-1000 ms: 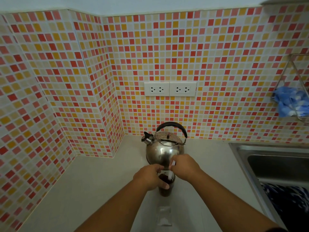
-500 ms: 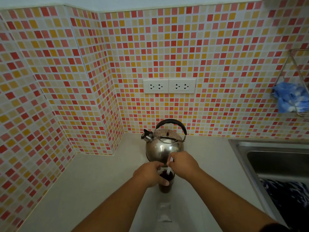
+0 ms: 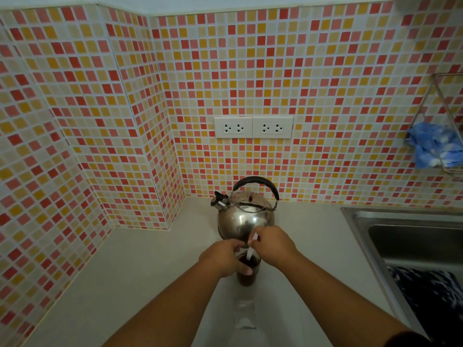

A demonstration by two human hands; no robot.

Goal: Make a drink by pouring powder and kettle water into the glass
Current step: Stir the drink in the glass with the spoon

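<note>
A glass (image 3: 248, 278) holding dark brown liquid stands on the pale counter (image 3: 140, 276) in front of a shiny steel kettle (image 3: 244, 216) with a black handle. My left hand (image 3: 224, 257) wraps around the glass near its rim. My right hand (image 3: 271, 245) pinches a thin white stick (image 3: 250, 251) whose lower end dips into the dark liquid. A clear, flat plastic packet (image 3: 244, 315) lies on the counter just in front of the glass, between my forearms.
A steel sink (image 3: 411, 244) sits at the right, with a dark patterned cloth (image 3: 431, 294) in it. Tiled walls close the corner at left and behind. A double socket (image 3: 253, 127) is on the back wall. A wire rack with a blue cloth (image 3: 434, 145) hangs at right.
Both hands stay at the glass. The white stick in my right hand has shifted slightly inside the glass. The view has tilted a little.
</note>
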